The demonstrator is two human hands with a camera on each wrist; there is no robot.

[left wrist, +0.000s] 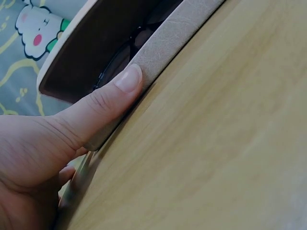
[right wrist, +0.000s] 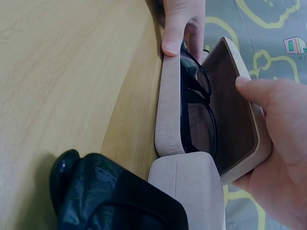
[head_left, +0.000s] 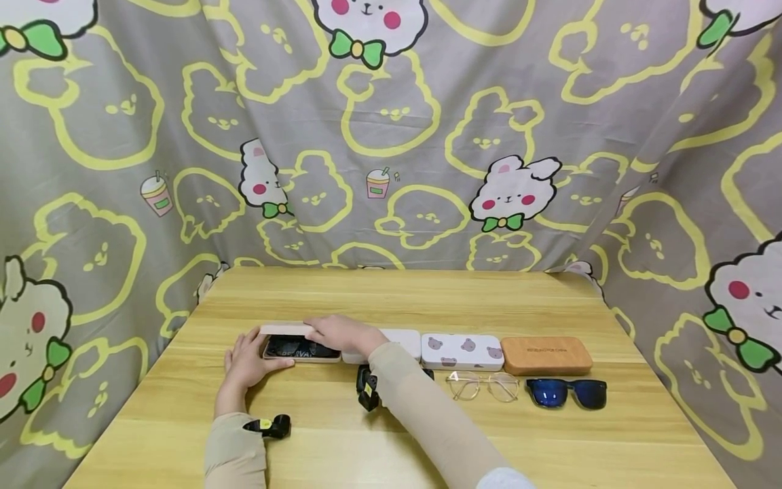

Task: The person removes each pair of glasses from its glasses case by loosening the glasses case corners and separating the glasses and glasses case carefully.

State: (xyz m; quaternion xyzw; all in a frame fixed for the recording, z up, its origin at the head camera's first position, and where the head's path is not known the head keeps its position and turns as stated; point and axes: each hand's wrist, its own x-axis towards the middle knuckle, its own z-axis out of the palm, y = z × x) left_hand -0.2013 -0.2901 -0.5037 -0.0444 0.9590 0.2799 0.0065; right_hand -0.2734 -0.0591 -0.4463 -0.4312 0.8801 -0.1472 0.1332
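A beige glasses case [right wrist: 168, 110] lies lifted open at the left end of a row of cases. Black-framed sunglasses [right wrist: 201, 117] with dark lenses rest inside it. My left hand [head_left: 246, 363] grips the case's left end, its thumb [left wrist: 117, 88] laid on the front wall. From the far side, my right hand [head_left: 342, 334] pinches the raised lid [right wrist: 231, 108], thumb over the rim and fingers behind. The lid leans back at a steep angle, showing its dark brown lining.
To the right stand a white case [head_left: 403, 341], a bear-print case [head_left: 461, 350] and a tan case [head_left: 546, 356]. In front lie thin-rimmed glasses [head_left: 482, 386] and blue-lensed sunglasses [head_left: 567, 392]. A patterned curtain [head_left: 391, 136] hangs behind the wooden table [head_left: 330, 435].
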